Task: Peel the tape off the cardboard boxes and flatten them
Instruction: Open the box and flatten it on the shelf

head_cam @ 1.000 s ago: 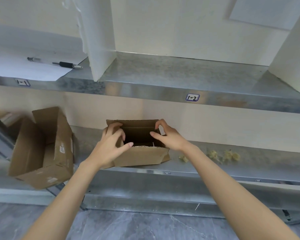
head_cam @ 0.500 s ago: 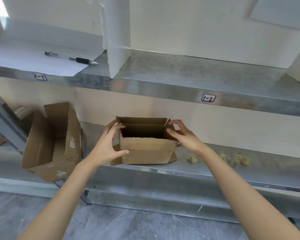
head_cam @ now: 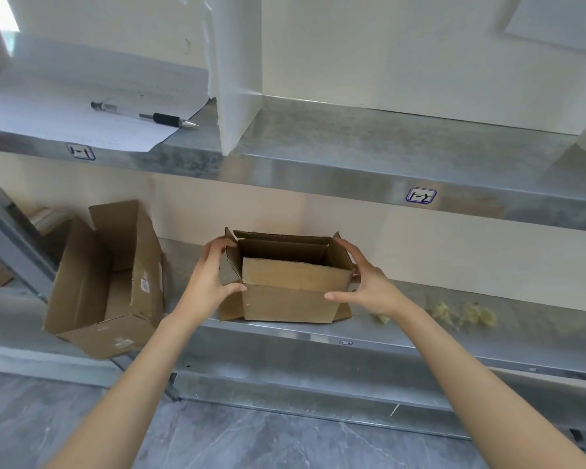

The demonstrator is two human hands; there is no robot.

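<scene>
Cardboard box (head_cam: 285,292), small, open-topped and apparently empty, stands upright at the front edge of the lower shelf (head_cam: 538,309), held between a person's two bare hands. The left hand (head_cam: 207,282) grips the box's left side, fingers curled round the raised side flap and thumb pressed to the front face near the corner. The right hand (head_cam: 369,282) wraps the right-hand corner, thumb laid on the front face and fingers along the top of the right wall.

No tape shows on the faces in view. Flaps splay outward at the foot of the box on both sides, which suggests the bottom is unsealed and the box is ready to be collapsed.

It looks light, thin corrugated board: stiff across each panel, willing to fold at its creases, dry enough not to slip, and easily dented at the cut edges. The best hold appears to be on two opposite upright corners, pressing them toward each other so the walls fold flat.

A larger box (head_cam: 105,282) lies tipped on its side near the shelf's left end, well apart from the hands. Yellowish scraps (head_cam: 467,314) lie on the shelf to the right.
</scene>
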